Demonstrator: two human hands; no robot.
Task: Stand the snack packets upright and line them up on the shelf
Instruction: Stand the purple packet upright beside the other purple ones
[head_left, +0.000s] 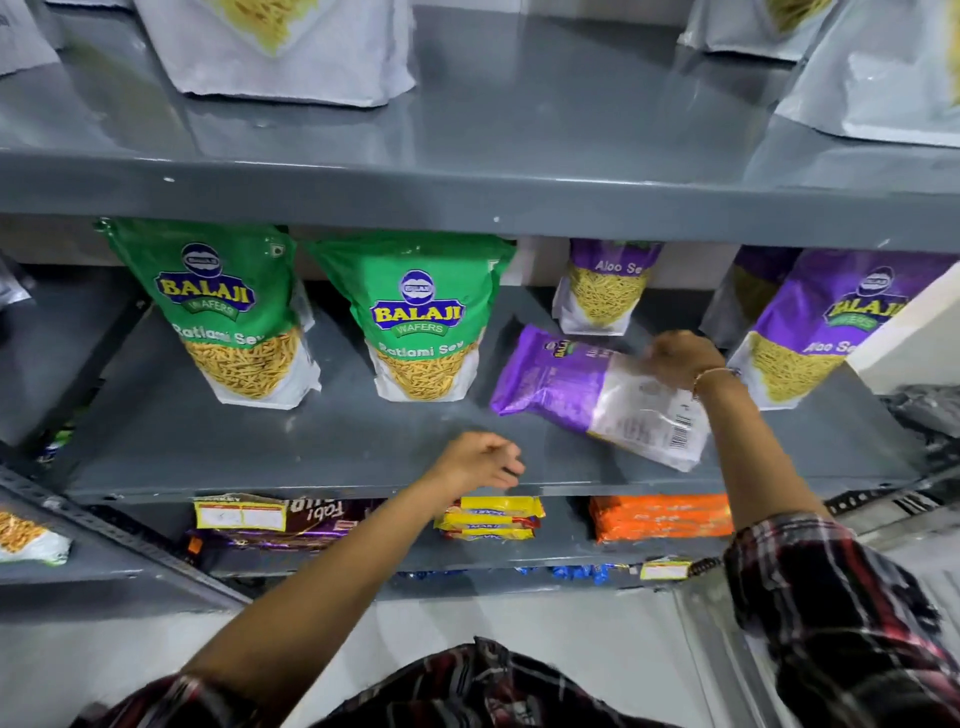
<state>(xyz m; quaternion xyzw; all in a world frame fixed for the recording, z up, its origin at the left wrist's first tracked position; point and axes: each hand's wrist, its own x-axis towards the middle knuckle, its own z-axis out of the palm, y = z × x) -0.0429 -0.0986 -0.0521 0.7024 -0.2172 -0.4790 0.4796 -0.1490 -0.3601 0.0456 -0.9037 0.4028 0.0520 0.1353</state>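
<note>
While purple packet (597, 395) lies flat, long axis slanting left-right, our right hand (680, 358) grips its far edge; left hand (475, 460) nearby, loosely curled, empty.

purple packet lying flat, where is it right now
The purple plastic snack packet lies flat on the grey metal middle shelf, right of the two upright green packets, under the right hand.

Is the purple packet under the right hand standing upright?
No, the purple packet lies flat on the shelf, back side up.
</note>
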